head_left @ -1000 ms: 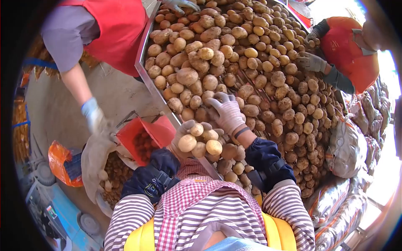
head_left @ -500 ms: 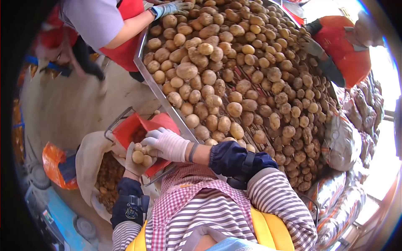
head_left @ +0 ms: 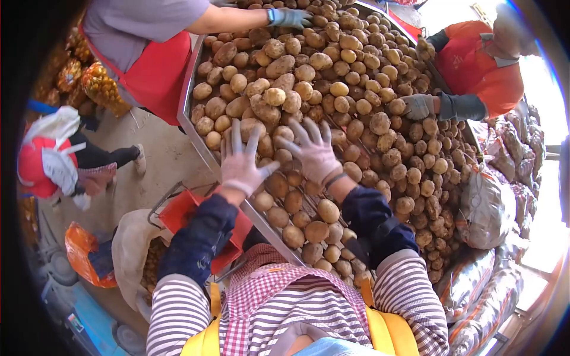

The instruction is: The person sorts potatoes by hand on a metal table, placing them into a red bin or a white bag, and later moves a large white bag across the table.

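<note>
Potatoes cover a metal-edged sorting table in front of me. Both my hands wear pale gloves with grey fingertips. My left hand lies over the potatoes near the table's left edge, fingers spread, holding nothing. To its right, my right hand also rests on potatoes with its fingers spread and nothing gripped. Some potatoes beneath the palms are hidden. Below my left forearm, a red chute hangs beside the table, next to a pale sack with small potatoes inside.
Across the left corner, a co-worker's gloved hand touches potatoes. Another co-worker in red reaches in from the right. A person bends at far left. Full sacks line the right side; an orange bag lies lower left.
Both my hands have moved from the red chute up onto the table and opened; the small potatoes are gone from my left hand. The co-workers' hands have shifted, and the person at left has bent down.
</note>
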`<action>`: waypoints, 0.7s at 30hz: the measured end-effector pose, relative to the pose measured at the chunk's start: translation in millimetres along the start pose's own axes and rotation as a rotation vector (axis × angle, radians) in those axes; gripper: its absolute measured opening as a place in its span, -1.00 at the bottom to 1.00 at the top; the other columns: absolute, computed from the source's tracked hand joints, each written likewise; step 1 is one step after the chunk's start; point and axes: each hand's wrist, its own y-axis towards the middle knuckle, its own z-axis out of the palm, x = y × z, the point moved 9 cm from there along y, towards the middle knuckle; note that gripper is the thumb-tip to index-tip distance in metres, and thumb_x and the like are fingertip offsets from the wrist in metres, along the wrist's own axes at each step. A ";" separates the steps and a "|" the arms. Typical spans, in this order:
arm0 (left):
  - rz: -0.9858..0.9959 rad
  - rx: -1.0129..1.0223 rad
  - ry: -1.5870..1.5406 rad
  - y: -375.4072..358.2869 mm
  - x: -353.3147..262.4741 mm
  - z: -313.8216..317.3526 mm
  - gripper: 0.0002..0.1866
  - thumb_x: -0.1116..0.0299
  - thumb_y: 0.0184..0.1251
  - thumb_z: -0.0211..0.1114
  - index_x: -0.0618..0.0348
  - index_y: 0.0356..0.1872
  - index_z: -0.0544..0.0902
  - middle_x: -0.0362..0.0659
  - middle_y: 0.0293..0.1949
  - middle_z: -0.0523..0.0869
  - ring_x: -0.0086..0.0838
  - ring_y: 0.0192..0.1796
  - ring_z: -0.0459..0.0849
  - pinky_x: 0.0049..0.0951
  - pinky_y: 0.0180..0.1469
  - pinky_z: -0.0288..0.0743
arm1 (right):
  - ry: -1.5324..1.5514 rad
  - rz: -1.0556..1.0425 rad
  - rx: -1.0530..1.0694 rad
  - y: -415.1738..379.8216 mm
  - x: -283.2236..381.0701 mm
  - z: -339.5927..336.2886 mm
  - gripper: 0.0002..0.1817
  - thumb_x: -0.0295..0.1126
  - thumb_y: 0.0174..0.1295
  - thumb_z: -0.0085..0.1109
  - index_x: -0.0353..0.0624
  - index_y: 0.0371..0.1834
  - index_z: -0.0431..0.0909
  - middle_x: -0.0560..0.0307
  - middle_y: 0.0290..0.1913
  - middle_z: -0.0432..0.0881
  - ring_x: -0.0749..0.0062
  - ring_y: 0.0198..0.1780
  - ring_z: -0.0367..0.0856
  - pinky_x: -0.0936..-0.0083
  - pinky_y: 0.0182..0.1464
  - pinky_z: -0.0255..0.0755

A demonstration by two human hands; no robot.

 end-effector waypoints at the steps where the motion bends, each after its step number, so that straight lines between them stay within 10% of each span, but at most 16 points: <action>1: 0.012 0.015 0.010 19.9 -3.1 3.7 0.12 -0.02 0.10 0.65 -0.10 0.68 0.22 0.16 0.68 0.07 0.20 0.62 0.22 0.06 0.58 0.25 | -0.036 -0.022 -0.017 10.6 -13.4 1.1 -0.29 -0.24 0.22 0.32 0.57 0.50 0.47 0.22 0.64 0.24 -0.02 0.66 0.10 -0.41 0.64 -0.15; 5: 0.133 -0.030 -0.067 91.7 -7.6 13.9 -0.08 0.06 0.31 0.49 -0.19 0.67 0.25 0.15 0.61 0.21 0.20 0.52 0.35 0.08 0.49 0.36 | -0.298 -0.266 -0.114 47.1 -48.1 9.5 -0.56 -0.07 0.28 0.26 0.69 0.24 0.65 0.51 0.35 0.45 0.18 0.54 0.23 -0.39 0.64 -0.08; 10: 0.162 -0.180 -0.039 188.7 7.9 47.1 -0.20 0.19 0.51 0.33 -0.15 0.69 0.18 0.18 0.46 0.49 0.14 0.44 0.48 -0.05 0.50 0.39 | -0.321 -0.217 -0.318 91.4 -112.7 11.6 -0.64 -0.22 0.22 0.23 0.51 0.06 0.73 0.39 0.18 0.53 0.25 0.44 0.35 -0.31 0.57 0.08; 18: -0.003 0.099 0.220 266.2 23.2 62.9 -0.22 0.18 0.51 0.33 -0.67 0.64 0.18 -0.05 0.64 0.29 0.00 0.51 0.47 -0.03 0.49 0.44 | -0.340 -0.033 -0.375 141.4 -201.1 -41.4 -0.63 -0.13 0.28 0.36 0.49 0.17 0.72 0.39 0.40 0.51 0.19 0.55 0.30 -0.24 0.59 0.03; 20: 0.023 0.081 0.229 276.3 30.0 68.4 -0.23 0.15 0.50 0.34 -0.73 0.62 0.20 -0.08 0.69 0.18 0.01 0.48 0.50 0.00 0.45 0.49 | -0.707 0.360 0.180 130.8 -268.1 -51.0 -0.51 -0.01 0.30 0.35 0.51 0.33 0.61 0.29 0.56 0.39 0.11 0.60 0.24 -0.19 0.58 0.06; 21: 0.083 0.084 0.242 281.8 33.7 73.3 -0.22 0.15 0.49 0.35 -0.73 0.62 0.21 -0.09 0.70 0.16 0.01 0.47 0.51 -0.01 0.44 0.50 | -0.586 0.356 -0.124 108.4 -297.7 -68.0 -0.45 0.06 0.33 0.30 0.49 0.42 0.54 0.21 0.58 0.37 0.05 0.61 0.23 -0.17 0.58 0.06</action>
